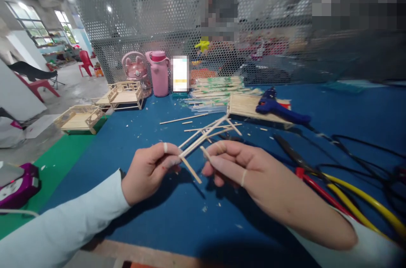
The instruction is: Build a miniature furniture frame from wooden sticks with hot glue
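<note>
Two thumb-and-finger pinches are closed: my left hand [149,173] grips the near end of a stick frame [203,136], its long axis running toward two o'clock, and my right hand [242,164] holds a short stick [205,153] just apart from that end at three o'clock.

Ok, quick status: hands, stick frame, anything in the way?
Left hand pinching near end of stick frame. Right hand gripping short stick. Possible snag: yellow-handled tool lying close beside right forearm.
</note>
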Demonstrator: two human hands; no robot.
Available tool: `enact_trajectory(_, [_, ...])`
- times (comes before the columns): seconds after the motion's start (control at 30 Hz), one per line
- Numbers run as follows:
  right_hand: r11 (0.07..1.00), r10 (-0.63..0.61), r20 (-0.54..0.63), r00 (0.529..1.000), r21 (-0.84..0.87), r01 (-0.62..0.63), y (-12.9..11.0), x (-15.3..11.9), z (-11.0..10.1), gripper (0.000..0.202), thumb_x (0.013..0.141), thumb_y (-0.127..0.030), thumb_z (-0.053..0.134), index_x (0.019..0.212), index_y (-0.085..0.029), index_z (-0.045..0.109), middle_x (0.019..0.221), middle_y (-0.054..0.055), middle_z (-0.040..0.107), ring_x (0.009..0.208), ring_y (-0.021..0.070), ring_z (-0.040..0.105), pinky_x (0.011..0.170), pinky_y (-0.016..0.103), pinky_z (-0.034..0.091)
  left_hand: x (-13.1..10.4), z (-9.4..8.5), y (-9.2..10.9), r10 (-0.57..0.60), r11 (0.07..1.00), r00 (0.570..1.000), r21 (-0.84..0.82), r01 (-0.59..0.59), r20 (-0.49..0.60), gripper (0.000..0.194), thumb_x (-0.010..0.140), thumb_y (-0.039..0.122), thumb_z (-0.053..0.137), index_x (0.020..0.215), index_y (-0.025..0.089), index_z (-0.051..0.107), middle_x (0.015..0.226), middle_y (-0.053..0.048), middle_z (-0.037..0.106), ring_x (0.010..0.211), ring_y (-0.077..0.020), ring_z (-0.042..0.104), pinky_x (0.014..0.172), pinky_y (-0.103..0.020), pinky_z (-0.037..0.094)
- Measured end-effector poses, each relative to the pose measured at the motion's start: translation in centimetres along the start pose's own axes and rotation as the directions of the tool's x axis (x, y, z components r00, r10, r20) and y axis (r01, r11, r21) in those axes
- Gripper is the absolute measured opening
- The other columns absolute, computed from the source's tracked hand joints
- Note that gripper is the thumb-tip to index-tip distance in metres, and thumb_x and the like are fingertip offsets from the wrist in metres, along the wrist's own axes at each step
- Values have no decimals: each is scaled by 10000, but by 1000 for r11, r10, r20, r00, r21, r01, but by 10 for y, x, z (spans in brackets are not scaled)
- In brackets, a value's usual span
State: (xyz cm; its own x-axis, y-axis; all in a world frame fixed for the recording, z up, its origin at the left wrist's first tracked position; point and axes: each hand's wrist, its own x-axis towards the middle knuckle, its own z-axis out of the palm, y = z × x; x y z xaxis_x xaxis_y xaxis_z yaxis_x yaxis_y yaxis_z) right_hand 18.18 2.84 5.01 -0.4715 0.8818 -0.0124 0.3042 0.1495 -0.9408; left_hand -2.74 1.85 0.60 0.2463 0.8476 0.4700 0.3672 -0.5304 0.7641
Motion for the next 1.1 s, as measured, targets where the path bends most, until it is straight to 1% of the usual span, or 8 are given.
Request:
enact_trajectory(0.1, [992, 88, 0, 996, 91, -88, 4, 0, 6, 207, 813, -383, 572, 807, -184, 630, 743, 12, 633, 600, 110, 532, 558, 235, 431, 0, -4, 0, 155, 972, 988, 178, -151, -5, 109, 874, 206, 545, 860, 187, 652, 767, -18, 726, 682, -111, 667, 648, -172, 490])
enact_trajectory(0.23, [963, 187, 83, 979, 179, -199, 10, 0, 16, 226, 795, -403, 590, 836, -184, 630, 640, -29, 546, 528, 89, 457, 514, 227, 398, 2, -8, -4, 205, 945, 977, 272, -180, -65, 114, 873, 184, 543, 875, 180, 657, 821, -28, 740, 742, -110, 684, 696, -162, 496])
enact_trajectory(0.47, [997, -51, -169, 984, 54, 61, 23, 14, 1, 238, 754, -433, 658, 810, -201, 657, 1004, 52, 673, 892, 203, 611, 790, 317, 480, 8, -10, -14, 204, 962, 964, 219, -165, -170, 129, 884, 232, 541, 886, 172, 656, 876, -60, 751, 811, -145, 700, 743, -222, 533])
enact_trajectory(0.6, [986, -163, -44, 986, -46, 161, 18, 27, -20, 247, 751, -460, 657, 769, -213, 644, 1014, 47, 676, 986, 222, 606, 893, 347, 457, 7, -11, -17, 240, 952, 956, 231, -199, -167, 131, 882, 243, 548, 887, 177, 661, 887, -64, 750, 841, -156, 699, 769, -245, 539])
enact_trajectory(0.67, [967, -199, 162, 967, -125, 220, 13, 31, -29, 224, 784, -432, 623, 749, -211, 632, 965, 40, 676, 939, 203, 616, 860, 331, 473, 7, -12, -19, 270, 942, 945, 253, -219, -187, 122, 878, 236, 553, 890, 182, 662, 900, -58, 749, 862, -156, 695, 793, -250, 535])
enact_trajectory(0.77, [892, -127, 453, 882, -337, 301, 13, 31, -35, 196, 864, -354, 510, 793, -206, 616, 857, 42, 661, 808, 176, 611, 763, 318, 493, 9, -13, -25, 281, 933, 936, 288, -214, -213, 118, 873, 235, 559, 872, 179, 663, 887, -56, 748, 861, -155, 694, 791, -244, 530])
enact_trajectory(0.93, [678, -288, 346, 893, -585, 446, 47, 25, -28, 241, 932, -261, 330, 828, -195, 537, 990, 114, 611, 904, 204, 568, 831, 380, 471, 11, -15, -27, 258, 914, 956, 356, -195, -140, 132, 880, 233, 541, 855, 177, 657, 832, -49, 743, 780, -137, 689, 715, -211, 518])
enact_trajectory(1.1, [618, -329, 299, 896, -649, 444, 73, 14, -36, 247, 940, -258, 305, 841, -210, 527, 920, 107, 594, 871, 211, 557, 801, 392, 479, 9, -12, -21, 303, 877, 953, 385, -286, 17, 131, 884, 184, 524, 902, 178, 654, 850, -43, 739, 766, -116, 677, 707, -184, 506])
